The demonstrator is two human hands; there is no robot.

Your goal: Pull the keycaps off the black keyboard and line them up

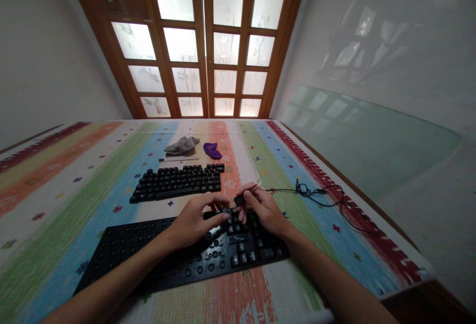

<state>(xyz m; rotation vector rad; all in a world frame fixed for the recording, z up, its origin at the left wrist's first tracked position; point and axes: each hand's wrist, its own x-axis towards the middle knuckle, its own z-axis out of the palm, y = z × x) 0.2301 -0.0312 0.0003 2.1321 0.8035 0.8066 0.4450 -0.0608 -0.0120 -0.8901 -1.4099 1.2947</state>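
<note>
A black keyboard [163,264] lies slantwise before me. Its left and middle parts are bare of keycaps, while keycaps still sit on the right part. My right hand [265,211], over that right part, pinches a wire keycap puller [239,200] with a small black body; thin wire ends stick out past the fingers. My left hand [197,217] reaches over the keyboard's upper edge, thumb and forefinger apart. Its fingertips are close to the puller and the keys; whether they touch is hard to make out.
Behind the keyboard, loose black keycaps [178,182] are laid out in rows. Farther back lie a thin stick-like tool [180,159], a grey cloth [182,146] and a purple cloth [212,151]. A black cable [316,192] trails rightward over the striped tablecloth [122,175]. A wall borders the right.
</note>
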